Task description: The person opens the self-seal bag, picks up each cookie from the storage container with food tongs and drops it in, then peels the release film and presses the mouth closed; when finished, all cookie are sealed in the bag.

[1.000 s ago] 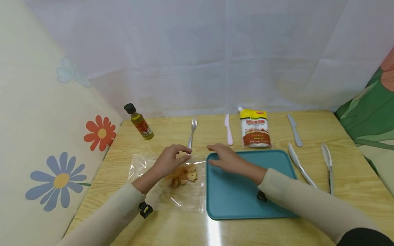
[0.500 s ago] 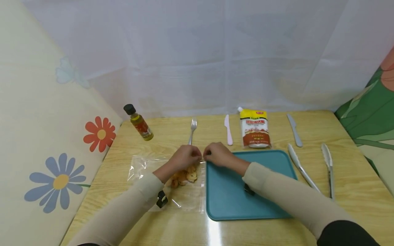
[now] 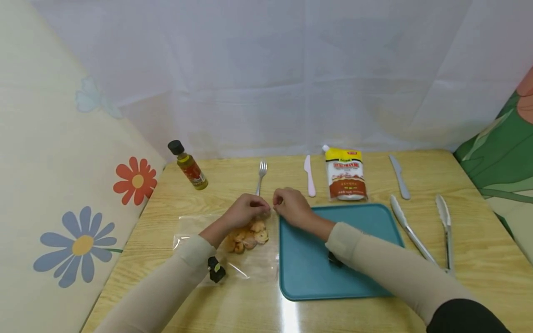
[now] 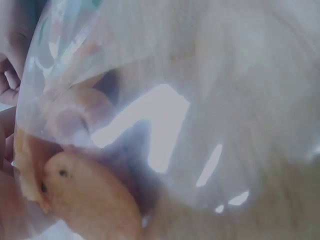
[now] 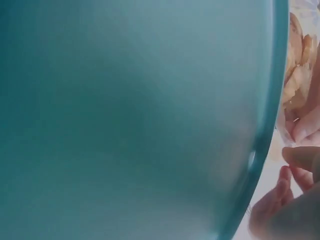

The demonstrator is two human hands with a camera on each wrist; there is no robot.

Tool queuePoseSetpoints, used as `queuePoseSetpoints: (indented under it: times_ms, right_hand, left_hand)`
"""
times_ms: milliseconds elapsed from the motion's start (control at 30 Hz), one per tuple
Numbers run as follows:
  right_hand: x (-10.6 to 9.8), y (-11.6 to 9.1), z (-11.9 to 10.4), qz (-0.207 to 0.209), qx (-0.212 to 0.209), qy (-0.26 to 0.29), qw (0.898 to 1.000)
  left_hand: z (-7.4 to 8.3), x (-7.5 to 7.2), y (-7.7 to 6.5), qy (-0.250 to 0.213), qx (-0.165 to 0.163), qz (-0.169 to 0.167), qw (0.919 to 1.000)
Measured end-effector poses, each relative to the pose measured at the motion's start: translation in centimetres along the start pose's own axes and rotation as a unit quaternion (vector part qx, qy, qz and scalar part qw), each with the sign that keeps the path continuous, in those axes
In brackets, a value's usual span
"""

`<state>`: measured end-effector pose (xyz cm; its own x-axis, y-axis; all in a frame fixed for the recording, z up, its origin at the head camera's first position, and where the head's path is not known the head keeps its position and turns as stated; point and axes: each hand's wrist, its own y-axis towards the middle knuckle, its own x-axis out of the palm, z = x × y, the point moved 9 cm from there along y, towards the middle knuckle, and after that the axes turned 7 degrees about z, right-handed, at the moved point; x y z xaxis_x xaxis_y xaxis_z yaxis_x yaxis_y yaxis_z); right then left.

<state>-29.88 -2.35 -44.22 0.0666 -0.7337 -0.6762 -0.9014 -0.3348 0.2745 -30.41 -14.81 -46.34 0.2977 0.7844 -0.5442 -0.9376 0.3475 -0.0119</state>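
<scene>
A clear plastic bag [image 3: 260,266] lies on the table with several tan food pieces [image 3: 250,241] inside; in the left wrist view one piece [image 4: 92,197] shows dark specks. At the bag's far right corner my left hand [image 3: 241,213] pinches the edge between thumb and fingers. My right hand [image 3: 293,208] pinches at the same corner from the right, its fingertips close to the left hand's. My right forearm crosses the teal tray [image 3: 325,277], whose left rim runs along the bag's edge. The film between the fingertips is barely visible.
A fork [image 3: 260,175], a pink knife [image 3: 310,178] and a sauce pouch [image 3: 345,175] lie behind the hands. To the left is an oil bottle [image 3: 192,169]. A grey knife [image 3: 399,178] and metal tongs [image 3: 445,231] lie right of the tray.
Both hands have come together at the bag's corner, their fingers going from spread to pinching. The bag's film has since shifted slightly.
</scene>
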Motion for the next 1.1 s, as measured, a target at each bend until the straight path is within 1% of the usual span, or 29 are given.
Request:
queuePoseSetpoints:
  times_ms: [100, 167, 300, 400, 567, 800, 1100]
  right_hand:
    - [0.1, 0.0, -0.3, 0.007, -0.008, 0.008, 1.0]
    - [0.3, 0.0, -0.3, 0.005, -0.008, 0.016, 1.0]
    - [0.6, 0.0, -0.2, 0.002, -0.003, 0.026, 1.0]
    - [0.7, 0.1, -0.3, 0.009, -0.003, 0.034, 0.999]
    - [0.8, 0.1, -0.4, 0.022, -0.005, 0.042, 0.999]
    - [1.0, 0.2, -0.5, 0.022, -0.006, 0.035, 0.999]
    - [1.0, 0.3, -0.2, 0.024, -0.003, 0.022, 0.999]
  left_hand:
    - [-0.5, -0.3, -0.1, -0.033, -0.008, 0.011, 0.9994]
    - [-0.7, -0.4, -0.1, -0.045, -0.008, 0.016, 0.9988]
    - [-0.9, -0.4, 0.0, -0.059, -0.003, 0.015, 0.9981]
    - [-0.8, -0.5, 0.0, -0.063, -0.001, 0.017, 0.9979]
    - [-0.9, -0.4, 0.0, -0.074, -0.011, 0.016, 0.9971]
    - [-0.9, -0.3, -0.1, -0.062, -0.015, 0.011, 0.9979]
    - [-1.3, -0.2, -0.2, -0.064, -0.032, 0.006, 0.9974]
